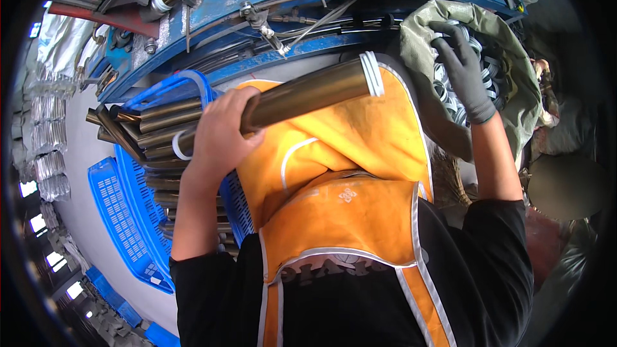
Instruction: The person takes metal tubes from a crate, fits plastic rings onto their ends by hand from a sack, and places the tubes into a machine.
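One bronze-coloured metal tube point(302, 94) is in hand, lying across the orange apron point(347, 154) at lap level, slightly tilted, far end up toward the right. That end already carries a white ring point(371, 74) seated close to the rim; a second white ring point(178, 148) shows at the near end, just left of the wrist.

Left hand point(222, 135), bare, is clenched around the tube near its left third, thumb under, fingers over the top. Hold looks firm.

Right hand point(464, 67), in a dark grey glove, is down inside the open green sack point(508, 45), fingers spread over a heap of white rings point(450, 99). Cannot tell whether it has actually pinched one yet; nothing clearly held.

Judgement on doing this well:
- Keep the tube steady against the apron so it doesn't swing.
- Pick a single ring; they look tangled and could come up in a clump.
- Left grip sits well off-centre, so the long right side could dip.

Around it: blue plastic crate point(138, 218) to the left holding a stack of similar tubes point(154, 128), just beside the left forearm. Blue machine frame point(308, 0) runs across the top, with cables and fittings. Sack rests right of the apron, touching it.
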Action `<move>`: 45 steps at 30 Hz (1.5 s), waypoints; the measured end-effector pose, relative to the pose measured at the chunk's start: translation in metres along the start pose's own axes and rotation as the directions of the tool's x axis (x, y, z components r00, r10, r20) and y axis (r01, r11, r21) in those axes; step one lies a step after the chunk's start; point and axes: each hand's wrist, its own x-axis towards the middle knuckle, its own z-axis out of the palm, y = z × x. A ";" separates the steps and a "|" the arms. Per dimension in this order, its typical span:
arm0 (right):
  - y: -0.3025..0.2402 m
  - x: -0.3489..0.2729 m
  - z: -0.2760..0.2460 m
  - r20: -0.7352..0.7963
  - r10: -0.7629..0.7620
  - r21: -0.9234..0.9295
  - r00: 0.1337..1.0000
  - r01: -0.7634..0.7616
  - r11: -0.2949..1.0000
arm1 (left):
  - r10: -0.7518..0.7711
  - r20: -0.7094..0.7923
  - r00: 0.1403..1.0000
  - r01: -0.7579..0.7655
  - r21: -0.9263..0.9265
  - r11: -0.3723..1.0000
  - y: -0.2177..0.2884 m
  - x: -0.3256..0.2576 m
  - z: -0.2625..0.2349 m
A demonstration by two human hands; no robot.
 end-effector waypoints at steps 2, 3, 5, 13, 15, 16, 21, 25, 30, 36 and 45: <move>0.031 0.011 -0.022 -0.002 -0.064 -0.287 0.998 0.061 0.956 | -0.013 -0.049 0.999 0.016 0.070 0.997 -0.010 0.004 -0.011; 0.054 0.012 -0.030 -0.007 -0.080 -0.431 0.997 0.069 0.900 | -0.016 -0.077 0.997 0.023 0.103 0.994 -0.014 0.005 -0.015; 0.088 0.011 -0.050 0.162 0.076 -0.651 0.984 0.049 0.758 | -0.010 -0.122 0.992 0.026 0.129 0.991 -0.022 0.009 -0.020; 0.102 -0.002 -0.026 0.277 0.139 -0.795 0.951 0.146 0.589 | -0.007 -0.283 0.959 0.062 0.185 0.981 -0.040 0.021 -0.043; 0.115 -0.004 -0.032 0.268 0.166 -0.797 0.949 0.122 0.591 | -0.008 -0.314 0.949 0.072 0.194 0.978 -0.039 0.029 -0.050; 0.121 -0.010 -0.041 0.267 0.135 -0.758 0.954 0.122 0.641 | 0.019 -0.322 0.947 0.051 0.207 0.977 -0.042 0.037 -0.050; 0.115 -0.006 -0.068 0.369 0.325 -0.525 0.871 -0.093 0.846 | 0.090 -0.401 0.912 0.019 0.258 0.966 -0.048 0.057 -0.070; 0.125 0.001 -0.084 0.062 0.337 -0.407 0.940 -0.284 0.868 | 0.173 -0.455 0.874 -0.013 0.333 0.943 -0.056 0.081 -0.080; 0.121 -0.002 -0.074 0.197 0.181 -0.762 0.963 0.035 0.647 | 0.225 -0.517 0.826 -0.015 0.379 0.925 -0.063 0.111 -0.092; 0.138 -0.012 -0.055 0.272 0.244 -0.807 0.931 0.082 0.585 | 0.253 -0.536 0.805 -0.003 0.423 0.906 -0.065 0.149 -0.099; 0.146 -0.010 -0.056 0.291 0.206 -0.784 0.934 0.109 0.611 | 0.271 -0.525 0.807 0.022 0.485 0.874 -0.069 0.192 -0.090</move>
